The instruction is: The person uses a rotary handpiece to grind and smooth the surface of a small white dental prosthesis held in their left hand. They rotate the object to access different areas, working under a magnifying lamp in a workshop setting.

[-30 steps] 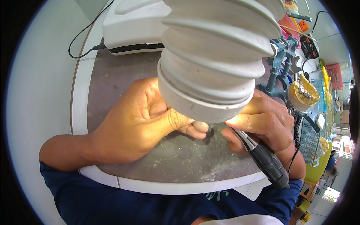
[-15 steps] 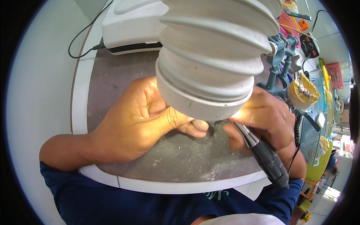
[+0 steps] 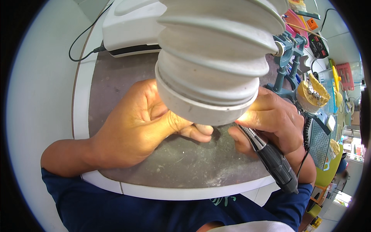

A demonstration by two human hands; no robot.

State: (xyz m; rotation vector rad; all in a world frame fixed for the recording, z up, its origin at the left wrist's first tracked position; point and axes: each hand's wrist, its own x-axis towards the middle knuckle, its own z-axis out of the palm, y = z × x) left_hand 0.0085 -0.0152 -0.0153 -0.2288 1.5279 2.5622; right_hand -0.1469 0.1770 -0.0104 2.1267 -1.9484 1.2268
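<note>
A wide ribbed white hose (image 3: 212, 65) hangs over the work and covers the fingertips of both hands. On its left, my left hand (image 3: 135, 127) is closed, its thumb and fingers curled in beneath the rim; whatever they hold is hidden. My right hand (image 3: 276, 120) grips a black and silver rotary handpiece (image 3: 276, 166) like a pen, at the right of the hose. The handpiece's tip points up and left under the rim, out of sight, while its black body slants down toward my right forearm. Bright light falls on the fingers below the hose.
A dark, dusty mat (image 3: 185, 166) lies beneath my hands, bordered by white edging. A white machine (image 3: 131, 27) with a black cord stands at the back left. On the right are a blue-grey articulator (image 3: 284, 77), a yellowish dental cast (image 3: 313, 96) with metal teeth and a blue perforated basket (image 3: 320, 149).
The hose appears slightly farther left in view. Both hands keep nearly the same place and grip, with only small shifts of the fingers.
</note>
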